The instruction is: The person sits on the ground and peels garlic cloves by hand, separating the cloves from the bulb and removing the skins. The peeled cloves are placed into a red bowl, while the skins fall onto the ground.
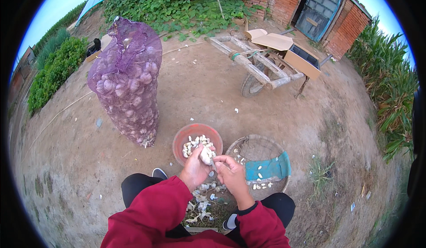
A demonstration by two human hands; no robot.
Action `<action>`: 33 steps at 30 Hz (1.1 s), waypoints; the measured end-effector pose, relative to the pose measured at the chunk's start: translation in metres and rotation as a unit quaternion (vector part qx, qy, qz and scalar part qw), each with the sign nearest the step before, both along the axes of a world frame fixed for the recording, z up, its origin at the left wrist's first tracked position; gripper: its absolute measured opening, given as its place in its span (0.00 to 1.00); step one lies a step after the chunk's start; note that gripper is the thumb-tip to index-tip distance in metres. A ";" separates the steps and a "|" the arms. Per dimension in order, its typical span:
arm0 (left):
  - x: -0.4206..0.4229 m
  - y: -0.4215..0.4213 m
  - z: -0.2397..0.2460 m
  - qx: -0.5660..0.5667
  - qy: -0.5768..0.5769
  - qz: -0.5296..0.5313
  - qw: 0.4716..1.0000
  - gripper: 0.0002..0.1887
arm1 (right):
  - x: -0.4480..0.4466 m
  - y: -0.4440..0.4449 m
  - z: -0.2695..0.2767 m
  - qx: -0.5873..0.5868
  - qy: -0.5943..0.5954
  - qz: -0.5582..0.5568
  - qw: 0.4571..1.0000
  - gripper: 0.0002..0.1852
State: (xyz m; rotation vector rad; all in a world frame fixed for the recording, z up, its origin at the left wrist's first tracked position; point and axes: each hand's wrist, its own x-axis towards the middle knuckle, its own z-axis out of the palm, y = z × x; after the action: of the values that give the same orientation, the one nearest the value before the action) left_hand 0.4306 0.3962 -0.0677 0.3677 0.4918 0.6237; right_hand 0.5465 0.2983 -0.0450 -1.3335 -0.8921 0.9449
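Observation:
A garlic bulb (207,155) rests in my left hand (194,169), over the near rim of a red plastic basin (177,142). My right hand (231,174) is at the bulb's lower right side, thumb and forefinger pinched on a piece of its papery skin. Garlic cloves (189,145) lie in the basin. To its right a round woven tray (238,141) with a teal patch (266,166) holds several loose cloves (260,186). Papery garlic skins (203,205) are scattered on the ground between my feet.
A tall purple mesh sack full of garlic bulbs (133,91) stands ahead on the left. Farther off at the right is a wooden wheelbarrow (253,71) with an opened cardboard box (301,61) on it. My shoes (159,173) flank the skins. Corn plants grow at the far right.

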 end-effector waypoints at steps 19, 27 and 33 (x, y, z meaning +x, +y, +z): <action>-0.013 -0.022 0.026 0.477 0.232 0.049 0.847 0.12 | -0.028 0.007 -0.001 0.021 -0.257 -0.087 0.962 0.12; 0.011 -0.023 0.002 0.300 0.166 0.103 0.934 0.13 | -0.027 0.013 -0.001 0.089 -0.204 -0.150 0.963 0.06; 0.000 -0.005 0.027 0.052 0.016 0.116 0.992 0.19 | -0.020 0.023 -0.006 0.079 0.427 -0.011 0.901 0.05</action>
State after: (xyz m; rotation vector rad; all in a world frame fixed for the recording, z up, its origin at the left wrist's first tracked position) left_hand 0.4306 0.3913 -0.0412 0.4227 0.5378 0.8716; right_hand 0.5261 0.3216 -0.0509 -0.6564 -0.2567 1.2560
